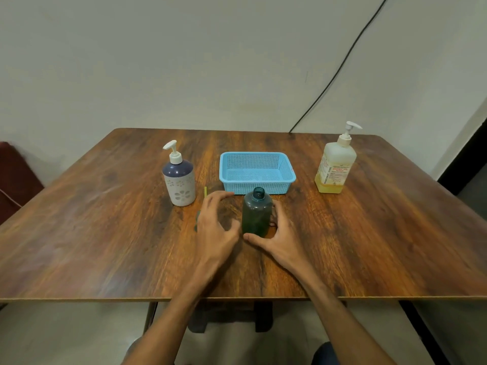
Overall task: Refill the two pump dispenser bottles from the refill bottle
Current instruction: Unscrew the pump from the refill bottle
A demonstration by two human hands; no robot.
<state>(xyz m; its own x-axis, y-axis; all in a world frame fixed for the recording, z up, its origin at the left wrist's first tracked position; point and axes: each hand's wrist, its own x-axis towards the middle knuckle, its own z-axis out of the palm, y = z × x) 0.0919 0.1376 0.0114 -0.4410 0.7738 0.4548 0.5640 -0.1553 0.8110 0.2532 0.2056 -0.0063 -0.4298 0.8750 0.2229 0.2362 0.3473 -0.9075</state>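
Note:
A dark green refill bottle (257,214) stands upright near the middle of the table with its mouth uncapped. My right hand (282,241) wraps around its lower part, thumb in front and fingers behind. My left hand (213,227) hovers just left of the bottle, fingers spread and holding nothing. A small green piece (197,219) shows at that hand's left edge, mostly hidden. A navy and white flowered pump bottle (180,180) stands to the left, pump on. A translucent pump bottle (334,164) with a little yellow liquid stands at the far right, pump on.
A light blue perforated basket (263,187) sits just behind the refill bottle. A thin yellow-green strip (205,192) lies between the flowered bottle and the basket. The wooden table (105,233) meets a wall at the back, where a black cable (342,61) runs down.

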